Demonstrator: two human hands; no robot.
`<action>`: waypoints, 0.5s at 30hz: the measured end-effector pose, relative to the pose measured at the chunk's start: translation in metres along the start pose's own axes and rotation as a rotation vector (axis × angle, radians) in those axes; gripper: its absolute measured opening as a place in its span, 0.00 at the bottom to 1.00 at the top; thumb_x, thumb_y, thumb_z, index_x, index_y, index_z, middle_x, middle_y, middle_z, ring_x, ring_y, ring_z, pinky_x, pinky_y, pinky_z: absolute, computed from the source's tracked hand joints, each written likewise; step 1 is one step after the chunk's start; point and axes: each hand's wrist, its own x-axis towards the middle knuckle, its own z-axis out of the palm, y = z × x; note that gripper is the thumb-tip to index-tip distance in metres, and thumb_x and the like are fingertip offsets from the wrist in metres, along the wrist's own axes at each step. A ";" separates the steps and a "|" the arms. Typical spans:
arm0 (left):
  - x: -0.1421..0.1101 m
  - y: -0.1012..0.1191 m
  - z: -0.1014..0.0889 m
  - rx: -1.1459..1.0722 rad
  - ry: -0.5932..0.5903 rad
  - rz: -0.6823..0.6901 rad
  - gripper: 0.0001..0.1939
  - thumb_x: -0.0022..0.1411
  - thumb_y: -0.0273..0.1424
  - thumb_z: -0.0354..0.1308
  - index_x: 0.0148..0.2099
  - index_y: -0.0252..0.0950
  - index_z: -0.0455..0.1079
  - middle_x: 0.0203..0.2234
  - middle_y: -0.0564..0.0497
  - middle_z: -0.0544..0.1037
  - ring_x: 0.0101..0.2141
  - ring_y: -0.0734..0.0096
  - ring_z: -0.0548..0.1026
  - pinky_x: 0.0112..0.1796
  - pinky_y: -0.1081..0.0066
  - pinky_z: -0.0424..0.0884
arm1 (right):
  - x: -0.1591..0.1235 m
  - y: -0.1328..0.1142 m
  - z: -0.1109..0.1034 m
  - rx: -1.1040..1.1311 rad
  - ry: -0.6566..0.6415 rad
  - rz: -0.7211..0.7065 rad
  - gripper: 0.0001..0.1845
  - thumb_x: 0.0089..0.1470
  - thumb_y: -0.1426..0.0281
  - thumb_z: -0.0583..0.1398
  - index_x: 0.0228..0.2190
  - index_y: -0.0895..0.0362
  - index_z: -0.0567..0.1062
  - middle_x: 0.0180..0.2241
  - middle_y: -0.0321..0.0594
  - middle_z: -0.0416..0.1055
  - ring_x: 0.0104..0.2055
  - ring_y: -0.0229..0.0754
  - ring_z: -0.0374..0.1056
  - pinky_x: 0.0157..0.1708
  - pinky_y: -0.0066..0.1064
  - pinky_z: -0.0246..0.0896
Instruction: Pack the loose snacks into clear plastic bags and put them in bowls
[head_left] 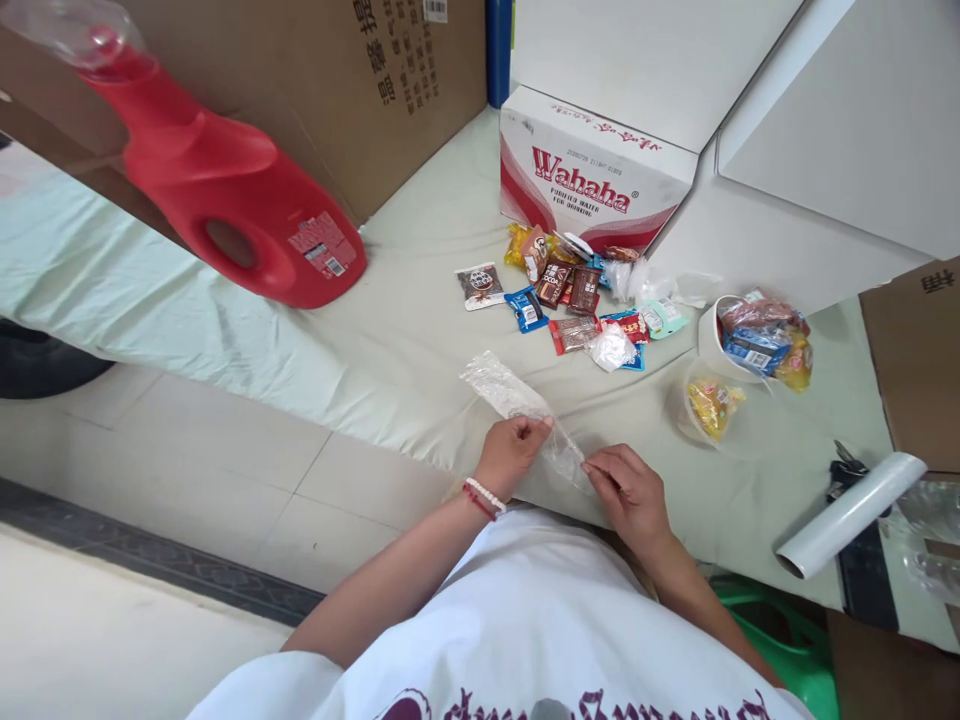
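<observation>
My left hand [511,452] and my right hand [628,492] both pinch a crumpled clear plastic bag [510,394] that lies stretched across the pale cloth near the table's front edge. The left hand wears a white and red bead bracelet. The fingers of each hand are closed on the plastic. Beyond the bag lies a scatter of small wrapped snacks [570,295]. To the right stands a white bowl [711,342] filled with snack packets, and a clear cup [701,405] holds a yellow packet.
A large red detergent bottle [232,205] lies at the left on the cloth. A Wahaha carton [589,180] and brown cardboard boxes [375,80] stand at the back. A roll of clear film [851,515] and scissors [844,465] lie at the right.
</observation>
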 end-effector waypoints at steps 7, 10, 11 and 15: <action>0.009 -0.011 0.009 0.027 -0.050 0.042 0.15 0.55 0.42 0.63 0.26 0.36 0.73 0.19 0.56 0.68 0.24 0.74 0.62 0.28 0.72 0.58 | -0.006 0.000 -0.004 0.106 -0.204 0.036 0.10 0.63 0.62 0.61 0.38 0.49 0.82 0.33 0.41 0.77 0.31 0.42 0.71 0.31 0.33 0.66; 0.001 -0.008 0.009 0.020 -0.132 0.104 0.17 0.57 0.45 0.63 0.28 0.36 0.72 0.20 0.56 0.68 0.25 0.74 0.63 0.29 0.72 0.59 | 0.007 0.003 -0.005 0.242 -0.182 0.236 0.14 0.62 0.56 0.62 0.42 0.51 0.80 0.34 0.39 0.76 0.29 0.40 0.68 0.28 0.31 0.63; -0.001 -0.007 0.009 0.010 -0.164 0.122 0.18 0.57 0.47 0.63 0.28 0.36 0.71 0.20 0.56 0.68 0.25 0.74 0.63 0.29 0.72 0.59 | 0.013 0.003 -0.003 0.284 -0.181 0.283 0.16 0.59 0.55 0.63 0.41 0.52 0.80 0.34 0.38 0.76 0.30 0.39 0.67 0.29 0.30 0.62; -0.006 -0.006 0.009 -0.051 -0.211 0.143 0.23 0.56 0.52 0.64 0.28 0.36 0.68 0.20 0.58 0.64 0.25 0.76 0.60 0.28 0.73 0.57 | 0.031 0.004 0.011 0.540 -0.205 0.392 0.17 0.52 0.53 0.68 0.33 0.53 0.78 0.25 0.32 0.68 0.27 0.37 0.61 0.27 0.28 0.57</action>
